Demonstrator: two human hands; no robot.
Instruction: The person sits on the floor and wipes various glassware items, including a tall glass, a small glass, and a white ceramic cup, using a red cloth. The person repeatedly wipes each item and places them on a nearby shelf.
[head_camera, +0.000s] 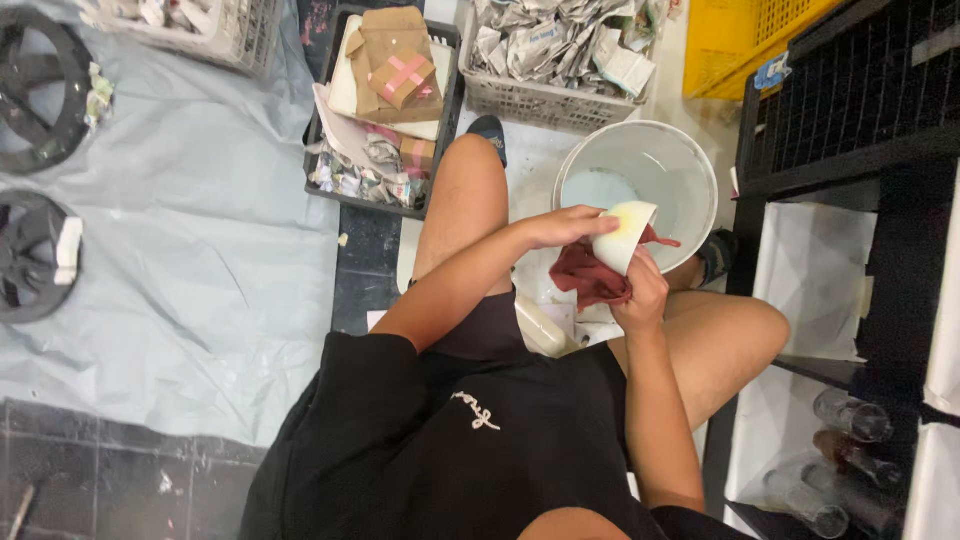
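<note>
The small pale bowl (626, 236) is up off the floor, tilted on its side between the seated person's knees, just this side of the white bucket (640, 190). The right hand (640, 296) is curled under it from below, holding bowl and a dark red cloth (590, 277) together, while the left hand (568, 226) is closed over the near-left rim, fingers pressing onto the edge. To my eye the risk is a slip: the bowl looks smooth and possibly wet, it is held on a slant, and the cloth bunched under the palm could slide against it, so a firm rub might pop it out of the grip and drop it into the bucket or onto the hard tiles. The cloth's loose tail hanging down could also snag. Room is tight. The bucket sits just beyond the hands, with a little bluish water in it as far as I can tell. To the right a black wire rack (860, 110) stands close against the right knee, with clear glasses (850, 415) on its lower shelf near the elbow, so a wide swing of that arm could knock them. Farther off are a grey crate of crumpled newspaper (560, 60), a dark crate of cardboard boxes (385, 110) and a yellow crate (735, 35); to the left a grey plastic sheet (190, 230) with two black wheels (35, 90).
</note>
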